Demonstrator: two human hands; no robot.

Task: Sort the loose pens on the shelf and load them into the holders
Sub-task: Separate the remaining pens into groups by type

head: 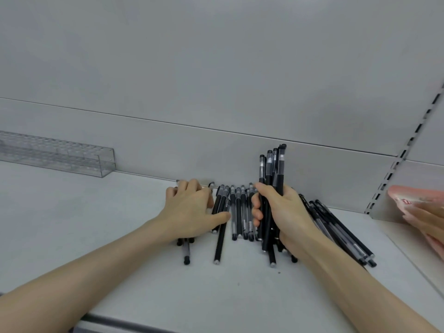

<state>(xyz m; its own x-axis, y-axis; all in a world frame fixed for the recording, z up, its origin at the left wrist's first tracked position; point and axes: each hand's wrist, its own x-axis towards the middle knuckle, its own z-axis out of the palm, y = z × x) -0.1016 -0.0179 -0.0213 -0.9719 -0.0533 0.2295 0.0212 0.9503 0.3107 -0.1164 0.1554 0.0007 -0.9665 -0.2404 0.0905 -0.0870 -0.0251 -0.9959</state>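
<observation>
A: Several pens formed a bundle (269, 169), clamped upright in our right hand (288, 212). Step?

B: Gathering. Our left hand (189, 210) lay palm-down on loose pens (237, 212) mid-shelf; we could not tell its grip. Next, we judged: carry the bundle far left to the clear holder (72, 159), ends aligned.

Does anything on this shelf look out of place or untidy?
Yes. The loose pens lie in an uneven heap by the back wall, some fanned askew at the right, while the clear holder far to the left looks empty. The right hand grips an upright bundle; the left hand lies over others.
</observation>
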